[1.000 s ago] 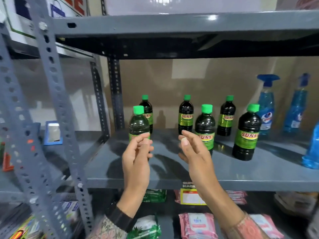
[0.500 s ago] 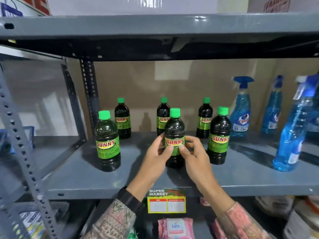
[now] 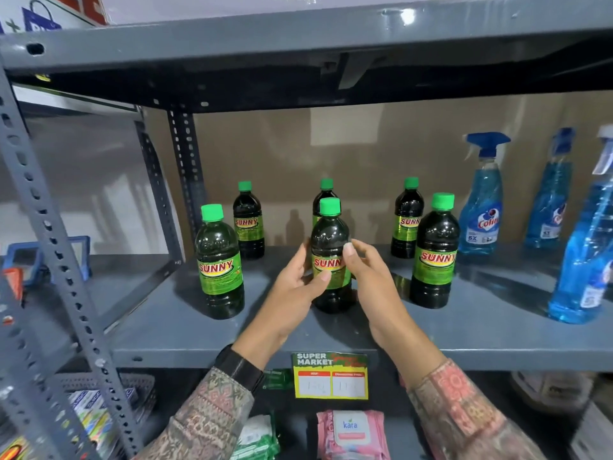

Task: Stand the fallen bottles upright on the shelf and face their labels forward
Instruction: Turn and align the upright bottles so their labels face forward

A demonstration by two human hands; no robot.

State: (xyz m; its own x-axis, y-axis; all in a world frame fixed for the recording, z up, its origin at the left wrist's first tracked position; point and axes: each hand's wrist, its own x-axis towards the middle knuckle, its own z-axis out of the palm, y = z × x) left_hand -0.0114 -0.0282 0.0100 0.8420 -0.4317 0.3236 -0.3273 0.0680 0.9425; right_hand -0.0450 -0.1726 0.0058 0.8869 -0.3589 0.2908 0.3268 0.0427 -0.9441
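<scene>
Several dark bottles with green caps and green SUNNY labels stand upright on the grey metal shelf. The front middle bottle stands between my hands, its label facing me. My left hand wraps its left side, thumb across the label. My right hand grips its right side. A front left bottle and a front right bottle stand with labels forward. Three more stand behind: back left bottle, back middle bottle mostly hidden, back right bottle.
Blue spray bottles stand at the right, one near the front edge. The upper shelf hangs close overhead. A slotted upright post rises at the left. A price tag hangs on the shelf edge; wipe packets lie below.
One second ago both hands were open in front of the shelf. They closed around the front middle bottle, and its label now faces me more squarely. The view shifted right and closer.
</scene>
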